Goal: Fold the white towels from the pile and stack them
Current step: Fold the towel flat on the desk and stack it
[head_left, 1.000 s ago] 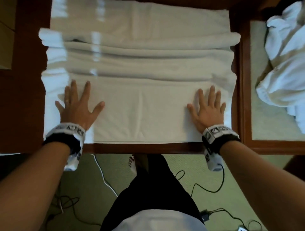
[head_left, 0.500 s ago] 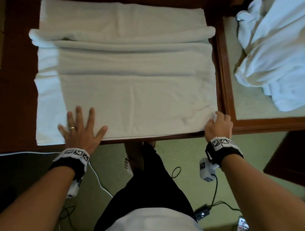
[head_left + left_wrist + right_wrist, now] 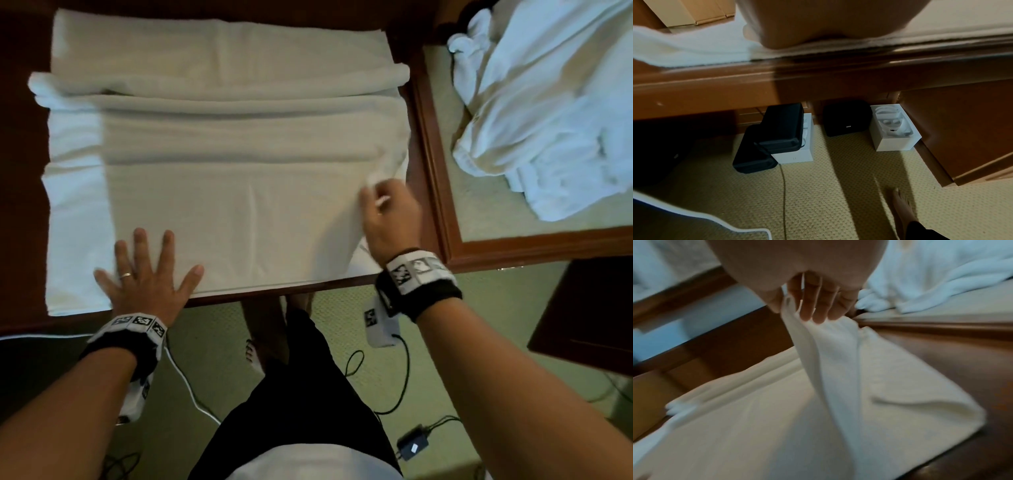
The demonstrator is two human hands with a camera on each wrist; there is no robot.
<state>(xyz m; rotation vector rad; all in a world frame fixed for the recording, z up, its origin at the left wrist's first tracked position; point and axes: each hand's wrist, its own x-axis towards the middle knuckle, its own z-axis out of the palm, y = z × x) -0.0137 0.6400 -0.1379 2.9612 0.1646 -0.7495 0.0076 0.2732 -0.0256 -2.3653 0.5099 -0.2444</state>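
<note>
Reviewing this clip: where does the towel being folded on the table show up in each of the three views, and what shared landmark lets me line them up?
Head: the towel fills the upper centre, right hand lifting its right corner.
Left wrist: only its near edge, top left, under the left hand.
Right wrist: centre and bottom, hanging from the fingers.
Shared landmark: the brown table edge.

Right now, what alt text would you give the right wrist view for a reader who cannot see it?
The right hand pinches the edge of a white towel and lifts it off a dark wooden table, the cloth hanging from the fingertips. A pile of white towels lies behind; the image is blurred.
</note>
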